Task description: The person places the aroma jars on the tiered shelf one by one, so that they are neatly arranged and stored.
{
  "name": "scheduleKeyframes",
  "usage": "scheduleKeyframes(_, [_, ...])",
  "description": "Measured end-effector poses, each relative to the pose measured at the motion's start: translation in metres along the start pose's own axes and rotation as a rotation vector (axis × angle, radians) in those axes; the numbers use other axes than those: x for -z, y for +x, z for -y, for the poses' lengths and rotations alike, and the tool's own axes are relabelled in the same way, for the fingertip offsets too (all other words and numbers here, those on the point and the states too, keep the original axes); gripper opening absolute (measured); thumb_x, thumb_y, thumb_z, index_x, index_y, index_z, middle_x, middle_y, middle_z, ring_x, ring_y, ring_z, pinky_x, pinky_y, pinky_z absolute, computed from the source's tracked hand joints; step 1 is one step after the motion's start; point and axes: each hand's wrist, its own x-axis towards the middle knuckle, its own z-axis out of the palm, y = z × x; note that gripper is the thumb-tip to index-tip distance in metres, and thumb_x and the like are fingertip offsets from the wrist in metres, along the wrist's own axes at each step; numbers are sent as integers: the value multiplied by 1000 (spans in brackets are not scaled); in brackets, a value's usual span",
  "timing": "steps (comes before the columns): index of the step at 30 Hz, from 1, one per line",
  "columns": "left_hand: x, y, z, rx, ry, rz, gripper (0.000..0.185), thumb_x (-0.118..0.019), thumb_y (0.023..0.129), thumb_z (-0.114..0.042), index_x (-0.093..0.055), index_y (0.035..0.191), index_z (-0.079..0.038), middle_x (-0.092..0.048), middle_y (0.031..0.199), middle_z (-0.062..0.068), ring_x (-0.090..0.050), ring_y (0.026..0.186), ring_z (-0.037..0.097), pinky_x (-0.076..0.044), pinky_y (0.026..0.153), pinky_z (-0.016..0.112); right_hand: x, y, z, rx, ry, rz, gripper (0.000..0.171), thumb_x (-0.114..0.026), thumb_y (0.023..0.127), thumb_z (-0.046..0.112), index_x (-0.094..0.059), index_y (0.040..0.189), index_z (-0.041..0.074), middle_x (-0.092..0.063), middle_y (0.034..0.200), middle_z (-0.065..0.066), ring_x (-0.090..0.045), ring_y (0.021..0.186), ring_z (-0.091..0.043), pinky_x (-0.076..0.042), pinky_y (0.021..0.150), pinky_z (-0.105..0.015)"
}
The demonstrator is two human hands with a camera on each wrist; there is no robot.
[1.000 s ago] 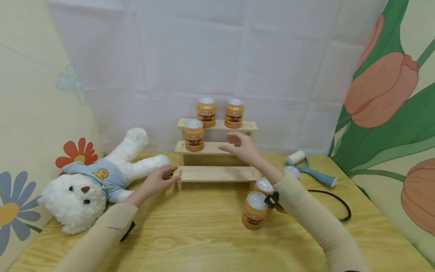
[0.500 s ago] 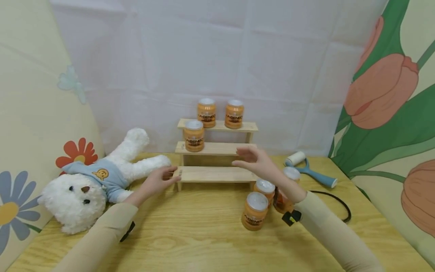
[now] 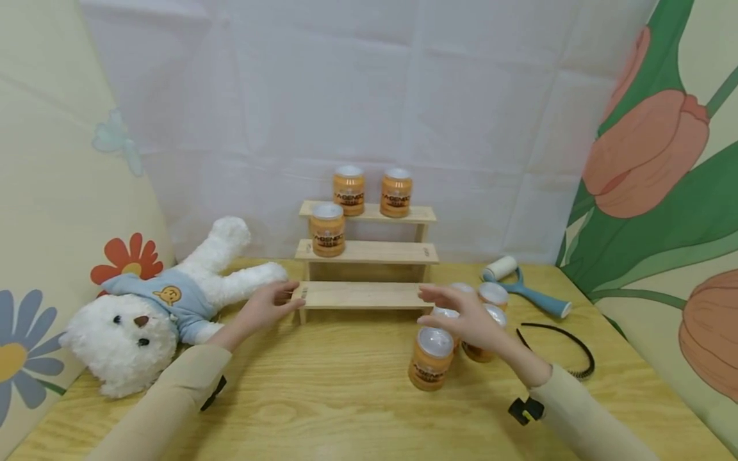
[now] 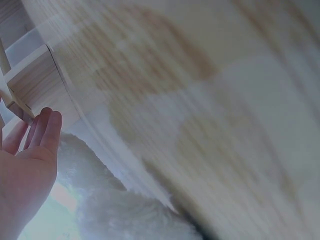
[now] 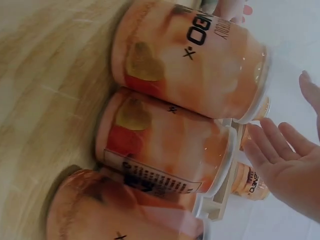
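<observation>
A three-tier wooden shelf (image 3: pixel 369 295) stands at the back of the table. Two orange cans with pale lids, a left can (image 3: pixel 348 192) and a right can (image 3: pixel 396 194), are on its top tier. A third can (image 3: pixel 327 234) is on the middle tier's left end. My left hand (image 3: pixel 266 310) is at the lowest tier's left end, its fingertips at the board's edge in the left wrist view. Over several more cans right of the shelf hovers my right hand (image 3: pixel 473 322), fingers extended and holding nothing. The nearest can (image 3: pixel 430 363) stands upright; the hand partly hides others behind it.
On the left lies a white plush bear (image 3: pixel 135 339) in a blue shirt, its leg close to my left hand. A blue-handled lint roller (image 3: pixel 536 299) and a black headband (image 3: pixel 585 349) lie on the right. A white cloth (image 3: pixel 323 83) hangs behind the shelf.
My right hand has moved down and to the right, from in front of the middle tier to over the cans on the table. The left hand has stayed put.
</observation>
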Motion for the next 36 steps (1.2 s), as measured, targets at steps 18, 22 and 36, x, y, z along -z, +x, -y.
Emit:
scheduleKeyframes(18, [3,1,-2,-3,3,-9,63,-58,93,-35,-40,140,4,-43,139,27,-50,119,43,-49,95,49,5,-35,-6,-65,-48,50,46,-71,83,25,-61,123,5,-67,113,-13,-65,94,-20,-56,76,-27])
scheduleKeyframes(22, [3,0,-2,-1,9,-10,63,-58,93,-36,-40,140,3,-44,139,27,-51,119,43,-49,95,48,3,-38,-4,-85,-21,61,50,-75,80,23,-60,124,3,-65,116,-14,-64,97,-22,-56,78,-26])
scheduleKeyframes(36, [0,0,0,3,12,-6,64,-58,93,-36,-40,140,4,-44,139,27,-51,119,43,-49,95,48,-19,-31,0,-8,-48,47,49,-76,78,21,-62,121,4,-66,117,-9,-63,103,-22,-54,86,-30])
